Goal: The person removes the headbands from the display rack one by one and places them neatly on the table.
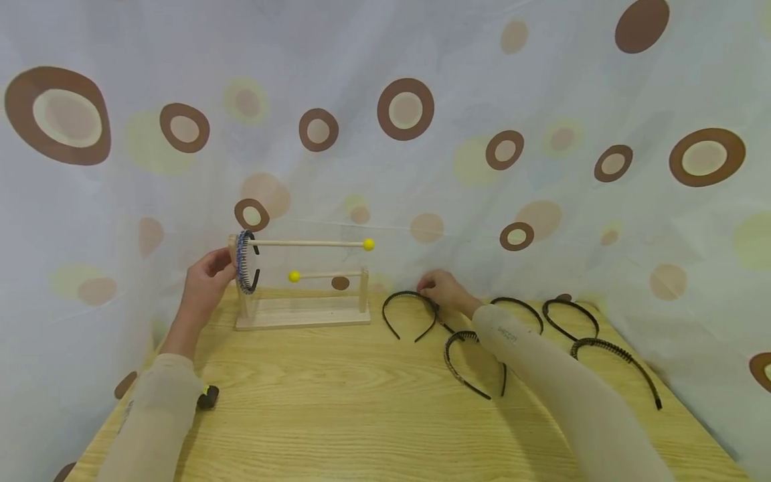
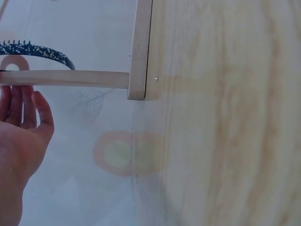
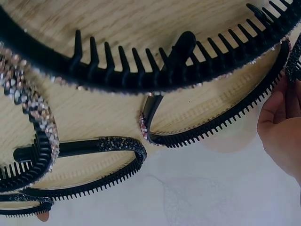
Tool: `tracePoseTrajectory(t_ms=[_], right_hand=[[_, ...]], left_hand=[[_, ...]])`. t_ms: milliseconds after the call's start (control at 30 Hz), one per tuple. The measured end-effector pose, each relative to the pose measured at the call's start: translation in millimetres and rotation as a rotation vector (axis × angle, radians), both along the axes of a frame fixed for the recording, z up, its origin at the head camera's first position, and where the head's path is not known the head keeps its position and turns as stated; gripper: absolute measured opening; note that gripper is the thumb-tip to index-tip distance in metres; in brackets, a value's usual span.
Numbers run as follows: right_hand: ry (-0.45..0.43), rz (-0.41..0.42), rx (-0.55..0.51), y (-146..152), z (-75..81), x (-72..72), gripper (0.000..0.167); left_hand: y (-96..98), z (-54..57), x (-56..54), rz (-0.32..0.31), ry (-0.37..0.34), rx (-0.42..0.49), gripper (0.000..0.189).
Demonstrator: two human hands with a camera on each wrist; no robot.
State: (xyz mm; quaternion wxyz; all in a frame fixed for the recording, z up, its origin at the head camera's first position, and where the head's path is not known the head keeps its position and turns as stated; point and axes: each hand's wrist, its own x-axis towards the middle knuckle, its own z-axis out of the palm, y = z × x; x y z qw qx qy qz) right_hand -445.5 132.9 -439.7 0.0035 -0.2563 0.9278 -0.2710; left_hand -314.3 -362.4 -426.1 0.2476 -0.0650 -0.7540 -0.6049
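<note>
A pale wooden stand (image 1: 301, 313) with two yellow-tipped rods stands at the back left of the table. Over its upper rod hangs a toothed headband with blue trim (image 1: 243, 264), close against the left post. My left hand (image 1: 207, 278) holds that post (image 2: 70, 78) from the outer side, some fingertips hidden behind it. The right hand (image 1: 446, 291) pinches a black headband (image 1: 393, 300) lying on the table right of the stand. At the edge of the right wrist view, its fingers (image 3: 277, 101) meet the dark glittery band (image 3: 294, 61).
Several more black toothed headbands lie to the right, among them a sparkly one (image 1: 460, 381) under the right forearm and a larger one (image 1: 632, 358) near the table's right edge. A small black-and-yellow object (image 1: 208, 397) sits beside the left sleeve. A dotted curtain (image 1: 361, 181) hangs behind the table.
</note>
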Motion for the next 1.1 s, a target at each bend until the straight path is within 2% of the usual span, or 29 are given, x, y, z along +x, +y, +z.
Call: tracePoseTrajectory(t_ms=[167, 333, 500, 633, 733, 933, 1100], right_hand=[[-0.021, -0.001, -0.015, 2, -3.0, 0.1, 0.013], [-0.043, 0.016, -0.022, 7, -2.9, 1.3, 0.014], [-0.012, 0.072, -0.009, 3, 11.9, 6.9, 0.014], [-0.041, 0.115, -0.015, -5, 31.1, 13.6, 0.021], [-0.051, 0.158, -0.051, -12, 46.8, 23.1, 0.026], [-0.007, 0.222, -0.155, -37, 69.1, 56.5, 0.027], [0.025, 0.307, -0.268, -67, 78.2, 83.8, 0.026]], left_hand=[[0.7, 0.8, 1.3, 0.008, -0.009, -0.022, 0.048], [3.0, 2.4, 1.9, -0.009, -0.012, -0.005, 0.05], [2.2, 2.8, 1.9, -0.011, 0.003, 0.0, 0.048], [-0.3, 2.5, 2.5, 0.005, 0.002, -0.005, 0.047], [-1.2, 2.7, 3.3, 0.015, -0.003, -0.007, 0.047], [0.0, 3.6, 7.3, 0.032, -0.014, -0.02, 0.047], [11.0, 18.5, 20.6, 0.0, -0.025, -0.002, 0.047]])
